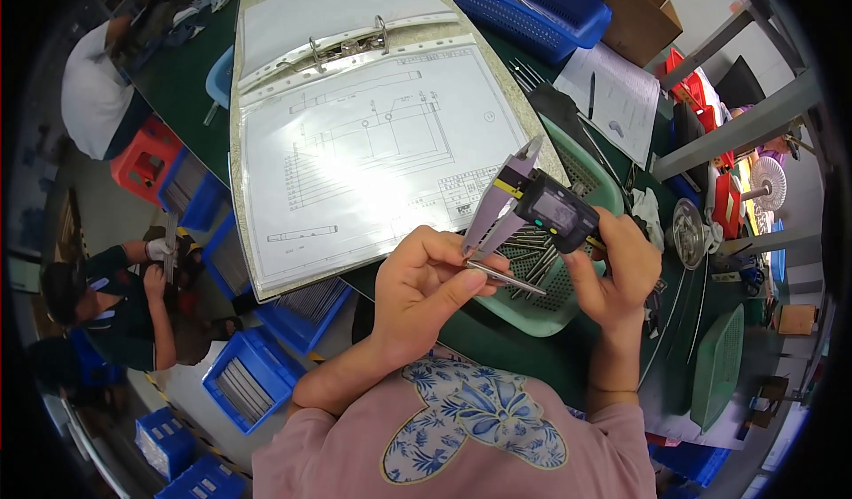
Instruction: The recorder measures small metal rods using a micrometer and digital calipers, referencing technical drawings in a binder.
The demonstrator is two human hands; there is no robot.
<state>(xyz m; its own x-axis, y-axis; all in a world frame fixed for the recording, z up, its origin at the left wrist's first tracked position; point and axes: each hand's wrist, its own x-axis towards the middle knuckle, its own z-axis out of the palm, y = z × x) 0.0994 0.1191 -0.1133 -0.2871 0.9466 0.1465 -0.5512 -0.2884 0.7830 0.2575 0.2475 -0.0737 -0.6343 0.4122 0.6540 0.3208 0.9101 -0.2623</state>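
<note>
Head view: left hand (424, 277) closed, pinching a thin metal rod (506, 278) between thumb and fingers. Right hand (612, 264) closed around the body of a digital caliper (543, 204); its jaws point down-left and meet the rod just beside the left fingertips. Rod and caliper are held above a green perforated tray (593, 193) with more rods, on the green bench (484, 339). Open ring binder (355, 135) with a drawing lies beyond the hands. Blue crate (532, 6) at far edge.

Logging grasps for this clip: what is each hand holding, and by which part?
The left hand pinches a thin metal rod near one end. The right hand grips a digital caliper by its display body, jaws closed around the rod.
</note>
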